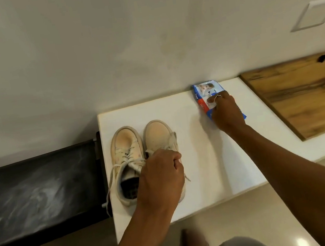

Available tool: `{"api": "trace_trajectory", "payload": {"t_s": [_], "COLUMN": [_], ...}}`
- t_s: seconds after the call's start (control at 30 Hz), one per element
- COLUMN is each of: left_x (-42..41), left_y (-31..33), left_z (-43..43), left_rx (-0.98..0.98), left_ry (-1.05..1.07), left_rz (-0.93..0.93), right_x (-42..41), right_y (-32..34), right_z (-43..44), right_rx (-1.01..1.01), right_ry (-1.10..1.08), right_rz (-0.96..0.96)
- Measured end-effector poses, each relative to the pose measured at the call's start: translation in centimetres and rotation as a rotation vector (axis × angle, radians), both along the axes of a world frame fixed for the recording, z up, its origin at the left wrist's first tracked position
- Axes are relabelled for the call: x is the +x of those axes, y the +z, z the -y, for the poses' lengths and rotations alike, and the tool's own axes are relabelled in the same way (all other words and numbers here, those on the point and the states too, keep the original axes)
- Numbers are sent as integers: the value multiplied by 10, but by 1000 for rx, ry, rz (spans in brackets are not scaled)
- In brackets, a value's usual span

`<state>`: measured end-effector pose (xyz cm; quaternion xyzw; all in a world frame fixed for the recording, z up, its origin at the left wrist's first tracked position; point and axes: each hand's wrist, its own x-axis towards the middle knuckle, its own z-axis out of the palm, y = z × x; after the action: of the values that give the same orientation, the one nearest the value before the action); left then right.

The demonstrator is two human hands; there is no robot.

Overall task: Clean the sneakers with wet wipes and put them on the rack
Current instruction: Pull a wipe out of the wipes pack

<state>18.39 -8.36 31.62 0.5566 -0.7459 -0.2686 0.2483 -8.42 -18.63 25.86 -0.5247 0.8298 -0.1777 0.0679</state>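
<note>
Two cream sneakers stand side by side on a white platform, toes toward the wall. The left sneaker is fully visible with loose laces. My left hand grips the right sneaker at its collar and hides its heel. A blue and white wet wipes pack lies at the back of the platform by the wall. My right hand rests on the pack with fingers curled at its top; whether a wipe is pinched is not visible.
A black rack shelf stands left of the platform, lower down. A wooden board lies on the right. The wall is directly behind. My knee shows at the bottom edge.
</note>
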Motion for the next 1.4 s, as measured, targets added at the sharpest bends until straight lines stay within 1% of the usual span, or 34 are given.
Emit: {"api": "trace_trajectory", "payload": {"t_s": [0.17, 0.3, 0.4, 0.5, 0.63, 0.7, 0.8, 0.97, 1.0, 1.1, 1.23, 1.4], "left_x": [-6, -7, -8, -9, -9, -9, -8, -6, -6, -6, -6, -5], "left_y": [-13, -17, -21, -20, -22, -23, -24, -24, -25, -25, -22, -19], "left_z": [3, 3, 1, -1, 0, 0, 1, 0, 1, -1, -2, -5], "left_rx": [-15, -47, -67, -90, -132, -141, -152, -160, -163, -156, -120, -77], "left_ry": [-12, -46, -47, -41, -44, -44, -50, -45, -46, -43, -54, -66], "left_rz": [27, 67, 46, 29, 31, 31, 29, 21, 20, 35, 66, 86], "right_x": [-29, -36, -40, -44, -42, -39, -33, -31, -31, -32, -35, -32], "right_y": [-15, -24, -31, -32, -32, -33, -35, -30, -29, -26, -23, -19], "right_z": [25, 34, 40, 47, 50, 51, 50, 46, 45, 39, 33, 24], "right_rx": [103, 69, 14, -36, 9, 2, -41, -167, -190, -245, -271, -294], "right_ry": [-38, -63, -32, -56, -28, -34, -81, -123, -131, -143, -195, -207], "right_rz": [10, 93, 97, 138, 53, 58, 134, 266, 278, 234, 298, 314]}}
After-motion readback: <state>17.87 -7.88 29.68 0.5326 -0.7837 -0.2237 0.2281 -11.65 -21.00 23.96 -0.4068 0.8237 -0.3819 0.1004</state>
